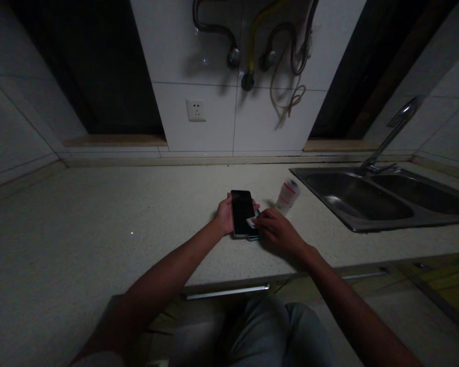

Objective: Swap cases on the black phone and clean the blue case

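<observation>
A black smartphone (pixel 242 206) lies screen up in my left hand (pixel 225 215), whose thumb is along its left edge and whose fingertips show past its right edge. My right hand (pixel 274 228) is closed on a small white wipe (pixel 251 222), pressed against the lower right part of the screen. Under the phone's lower right corner a light bluish flat thing (pixel 254 238) peeks out, mostly hidden. Just beyond my right hand is a clear plastic bottle (pixel 287 195) with a red and white label.
A pale speckled countertop (pixel 110 219) runs along a tiled wall. On the right is a double steel sink (pixel 352 224) with a tap (pixel 392 130). Hoses and a socket (pixel 196 110) are on the wall; a drawer handle (pixel 227 292) sits below the counter edge.
</observation>
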Available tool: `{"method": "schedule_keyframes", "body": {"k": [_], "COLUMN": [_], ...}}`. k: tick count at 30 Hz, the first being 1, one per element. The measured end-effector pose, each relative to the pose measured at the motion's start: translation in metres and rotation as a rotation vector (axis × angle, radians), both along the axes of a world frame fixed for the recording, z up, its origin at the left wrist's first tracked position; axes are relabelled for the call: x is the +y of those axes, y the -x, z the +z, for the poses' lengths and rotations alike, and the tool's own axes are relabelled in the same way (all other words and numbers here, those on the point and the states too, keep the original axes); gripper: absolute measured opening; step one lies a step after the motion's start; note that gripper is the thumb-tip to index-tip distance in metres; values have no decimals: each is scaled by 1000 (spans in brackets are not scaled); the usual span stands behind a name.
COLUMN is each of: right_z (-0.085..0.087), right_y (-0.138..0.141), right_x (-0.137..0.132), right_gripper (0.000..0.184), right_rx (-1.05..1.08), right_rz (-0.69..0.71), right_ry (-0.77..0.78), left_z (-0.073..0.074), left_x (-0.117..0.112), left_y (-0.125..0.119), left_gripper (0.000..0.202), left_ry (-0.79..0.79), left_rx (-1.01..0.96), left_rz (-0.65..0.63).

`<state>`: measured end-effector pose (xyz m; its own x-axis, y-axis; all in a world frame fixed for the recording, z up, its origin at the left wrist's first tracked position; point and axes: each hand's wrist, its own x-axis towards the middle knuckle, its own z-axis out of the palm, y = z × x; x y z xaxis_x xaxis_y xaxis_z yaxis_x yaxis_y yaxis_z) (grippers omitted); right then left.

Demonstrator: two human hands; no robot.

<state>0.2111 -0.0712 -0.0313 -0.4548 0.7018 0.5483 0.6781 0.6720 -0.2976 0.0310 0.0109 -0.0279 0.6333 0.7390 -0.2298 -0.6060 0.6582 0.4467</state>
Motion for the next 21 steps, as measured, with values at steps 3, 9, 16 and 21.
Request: {"method": "schedule_keyframes", "body": {"k": [3,9,16,21], "right_z": [-1,11,25,17], "right_y": [2,27,42,59], "right_x": [16,48,81,72], "right_gripper": [21,25,27,25], "right_rx": [67,55,62,-53], "right_rz": [-177,-426,-428,-34], "right_ry": [52,44,13,14], "left_z": [-1,2,8,2], "left_x": [0,-1,-6,3], "left_y": [0,-3,-4,0], "left_gripper": [70,57,65,64], "left_ry": [7,34,48,142], "left_rx": [-11,25,-29,15], "left_rz": [-40,-3,-39,51]}}
